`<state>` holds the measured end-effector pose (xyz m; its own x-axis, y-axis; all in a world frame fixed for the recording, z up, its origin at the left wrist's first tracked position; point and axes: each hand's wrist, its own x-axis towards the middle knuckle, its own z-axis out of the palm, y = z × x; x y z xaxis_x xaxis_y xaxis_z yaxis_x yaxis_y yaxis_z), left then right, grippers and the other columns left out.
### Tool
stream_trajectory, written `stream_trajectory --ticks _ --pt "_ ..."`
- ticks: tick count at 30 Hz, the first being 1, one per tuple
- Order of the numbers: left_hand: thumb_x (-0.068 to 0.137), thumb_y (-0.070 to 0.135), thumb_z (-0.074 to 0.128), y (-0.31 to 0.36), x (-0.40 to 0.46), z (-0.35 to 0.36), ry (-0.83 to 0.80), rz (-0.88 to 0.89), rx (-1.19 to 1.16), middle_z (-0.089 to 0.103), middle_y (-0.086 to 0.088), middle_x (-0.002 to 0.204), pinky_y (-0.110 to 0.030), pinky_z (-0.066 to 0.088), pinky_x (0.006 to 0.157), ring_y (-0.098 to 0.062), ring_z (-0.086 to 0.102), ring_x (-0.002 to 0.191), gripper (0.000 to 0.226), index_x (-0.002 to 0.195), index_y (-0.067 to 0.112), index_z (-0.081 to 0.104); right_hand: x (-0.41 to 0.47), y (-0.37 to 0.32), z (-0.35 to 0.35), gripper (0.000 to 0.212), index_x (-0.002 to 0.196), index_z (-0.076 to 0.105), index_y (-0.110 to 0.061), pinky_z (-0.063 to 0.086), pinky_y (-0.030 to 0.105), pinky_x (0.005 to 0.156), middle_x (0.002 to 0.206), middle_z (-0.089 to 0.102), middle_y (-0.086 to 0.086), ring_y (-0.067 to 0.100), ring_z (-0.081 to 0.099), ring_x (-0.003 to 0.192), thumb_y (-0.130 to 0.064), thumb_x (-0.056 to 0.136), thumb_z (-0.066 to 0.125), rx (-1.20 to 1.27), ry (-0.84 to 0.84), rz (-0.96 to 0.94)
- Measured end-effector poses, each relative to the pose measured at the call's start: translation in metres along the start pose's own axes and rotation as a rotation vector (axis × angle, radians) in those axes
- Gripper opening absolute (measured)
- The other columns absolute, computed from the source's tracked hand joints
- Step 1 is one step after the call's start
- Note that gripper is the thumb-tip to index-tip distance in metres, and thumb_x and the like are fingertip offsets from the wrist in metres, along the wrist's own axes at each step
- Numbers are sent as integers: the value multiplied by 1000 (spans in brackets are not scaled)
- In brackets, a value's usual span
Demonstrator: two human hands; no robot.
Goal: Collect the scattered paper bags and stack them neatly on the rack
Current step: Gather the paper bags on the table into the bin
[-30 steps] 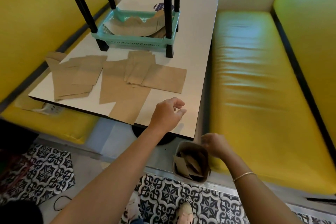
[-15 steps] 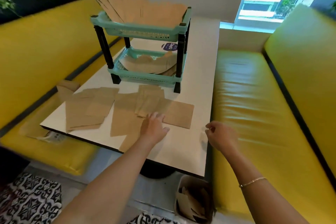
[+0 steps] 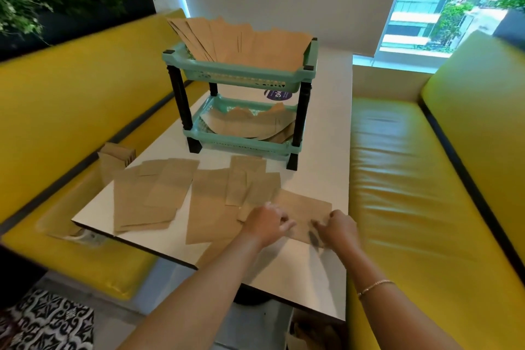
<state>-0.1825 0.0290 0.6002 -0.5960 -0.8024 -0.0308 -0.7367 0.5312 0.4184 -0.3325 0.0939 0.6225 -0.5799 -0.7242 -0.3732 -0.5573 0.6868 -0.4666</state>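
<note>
Head view, my hands: my left hand (image 3: pixel 265 223) and my right hand (image 3: pixel 339 226) are both down on the same paper bag (image 3: pixel 305 212), the one nearest the right edge of the table (image 3: pixel 324 167).
Left hand: fingers curled onto the bag's near left part; I cannot tell if they pinch it or only press it.
Right hand: fingers bent down at the bag's near right edge; the hold itself is blurred, so I cannot tell.
Loose bags: a spread of flat bags (image 3: pixel 159 193) lies across the near half of the table, left of my hands, overlapping one another.
Rack (image 3: pixel 241 77): stands further back on the table, with bags (image 3: pixel 244 42) fanned upright in the top tray and more lying in the bottom tray.
Hidden: one bag (image 3: pixel 112 158) hangs off the table's left edge, partly out of sight; the fingertips of both hands are smeared by motion.
Cut off: both of my forearms leave the bottom of the view.
</note>
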Motion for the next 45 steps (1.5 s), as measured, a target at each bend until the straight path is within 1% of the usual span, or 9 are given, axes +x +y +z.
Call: stream_trajectory --ticks 4,7,16,19,23,28,33,36,45 --pt "91 27 55 -4 6 -7 235 -213 -199 58 6 105 -23 45 85 -12 53 102 22 111 22 63 3 -15 10 69 127 42 -6 45 33 78 124 49 14 30 54 109 -42 76 73 32 28 188" --pt "90 25 57 -17 19 -19 318 -408 -238 55 4 117 -28 46 87 -15 49 111 27 117 20 57 11 -16 11 61 117 54 -8 46 29 68 104 61 8 24 58 86 -30 67 82 133 6 252" --pt "86 15 62 -46 63 -46 98 -392 -116 41 -6 138 -35 43 96 -24 45 123 54 136 17 42 25 7 9 48 88 67 -12 52 29 68 95 66 5 23 59 98 -35 51 86 35 -49 300" --pt "84 26 65 -48 71 -46 -71 -315 -65 30 -7 149 -44 31 109 -27 28 137 70 144 21 29 24 19 -1 67 102 55 -4 48 32 73 105 58 8 26 57 104 -27 51 91 132 -22 333" --pt "82 46 63 -47 76 -39 -184 -286 120 21 -9 153 -45 23 112 -31 16 141 82 148 20 20 22 37 -10 57 88 37 -5 47 35 90 100 47 9 29 53 110 -16 61 87 263 -156 384" --pt "77 51 67 -46 79 -41 -213 -336 204 33 -12 147 -44 29 110 -33 26 137 86 146 19 26 25 57 -24 33 92 61 -3 54 36 81 102 63 13 27 61 95 -4 65 79 164 -132 276" --pt "82 34 65 -33 68 -49 97 -327 -35 58 -6 117 -38 43 97 -25 49 112 31 110 22 63 7 85 -79 11 79 69 -7 43 22 51 82 64 12 22 57 70 -2 71 74 211 66 173" --pt "84 34 66 -4 56 -65 190 -272 -165 63 0 97 -29 45 81 -20 57 98 25 101 16 66 -7 108 -112 6 80 69 -2 33 11 35 75 59 8 10 45 53 0 75 70 162 239 85" --pt "86 32 65 102 20 -75 453 -175 -451 62 4 85 -19 38 61 -11 57 80 18 95 17 68 -13 171 -94 16 83 71 1 33 24 45 75 65 19 31 57 67 3 77 56 -105 251 127"
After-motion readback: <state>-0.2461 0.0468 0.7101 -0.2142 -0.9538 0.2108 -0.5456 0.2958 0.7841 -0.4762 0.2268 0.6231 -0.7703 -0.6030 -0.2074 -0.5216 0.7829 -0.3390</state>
